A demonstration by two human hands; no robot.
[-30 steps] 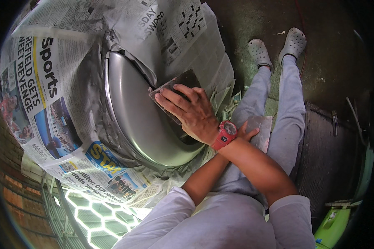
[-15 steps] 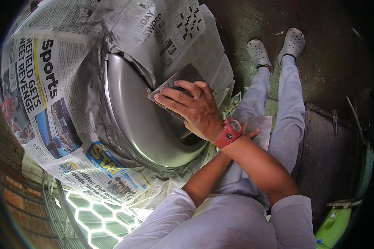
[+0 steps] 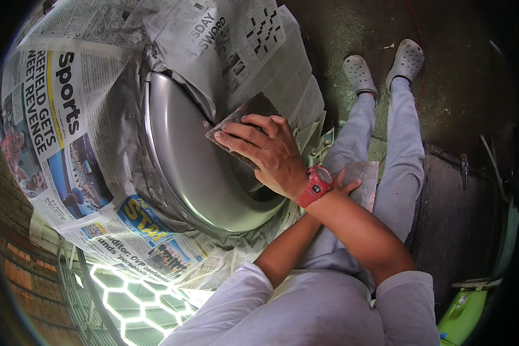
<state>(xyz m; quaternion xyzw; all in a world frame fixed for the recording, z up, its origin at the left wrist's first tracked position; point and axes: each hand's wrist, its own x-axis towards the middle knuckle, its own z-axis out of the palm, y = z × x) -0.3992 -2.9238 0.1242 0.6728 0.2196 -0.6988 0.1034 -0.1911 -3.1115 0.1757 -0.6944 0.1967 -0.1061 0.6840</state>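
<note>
My right hand [image 3: 264, 147], with a red wristwatch [image 3: 317, 184] on its wrist, holds a thin square brown-grey sheet [image 3: 258, 106] over a smooth silver curved panel [image 3: 184, 147]. Its fingers lie across the top of the sheet, and pale crust shows on the sheet's left corner. Whether the sheet touches the panel, I cannot tell. Crossing beneath my right forearm, my left arm ends in my left hand [image 3: 350, 183], mostly hidden by the right wrist. That hand holds a second flat, greyish square sheet [image 3: 364, 173] over my lap.
Newspaper [image 3: 101, 75] masks the surfaces around the panel. Reflected hexagonal lights [image 3: 138, 300] show at lower left. My legs and grey clogs [image 3: 408, 59] stretch out at the right, beside a dark board [image 3: 444, 213]. A bright green object [image 3: 464, 314] stands at lower right.
</note>
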